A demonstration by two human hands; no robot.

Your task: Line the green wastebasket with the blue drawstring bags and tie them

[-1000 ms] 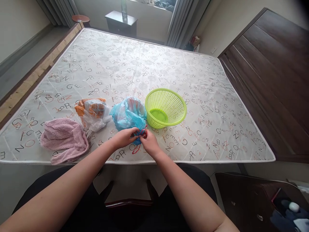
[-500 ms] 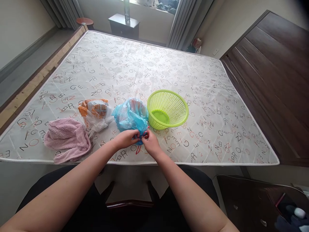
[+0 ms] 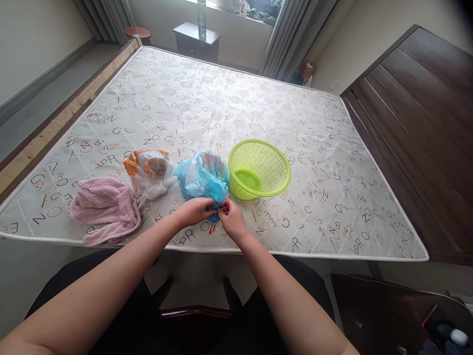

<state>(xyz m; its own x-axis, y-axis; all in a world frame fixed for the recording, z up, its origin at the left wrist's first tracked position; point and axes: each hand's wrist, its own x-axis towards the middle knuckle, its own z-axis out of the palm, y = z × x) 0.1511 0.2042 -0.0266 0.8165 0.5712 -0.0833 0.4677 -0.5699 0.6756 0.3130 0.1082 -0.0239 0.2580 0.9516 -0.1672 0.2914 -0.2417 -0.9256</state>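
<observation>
A blue plastic bag (image 3: 202,173), bulging with contents I cannot make out, rests on the mattress in front of me. My left hand (image 3: 197,211) is closed, pinching the gathered neck of the bag. Close beside it, my right hand (image 3: 232,217) is closed too, with its fingers on a red tie (image 3: 224,203) at the same neck. A light green plastic basket (image 3: 259,168) stands just right of the bag, with nothing in it. To the left lie a white and orange plastic bag (image 3: 150,172) and a pink towel (image 3: 107,209).
The letter-patterned mattress (image 3: 314,207) stretches away to a bedside cabinet (image 3: 195,42) with a glass vase (image 3: 201,17) on it. A dark wooden headboard (image 3: 402,143) rises at the right. Below it, a dark stool or cabinet top (image 3: 377,310) holds a phone (image 3: 438,320).
The view has shifted slightly, moving the scene a little to the right. Both hands stay at the bag's neck, and the red tie's hanging loop looks shorter.
</observation>
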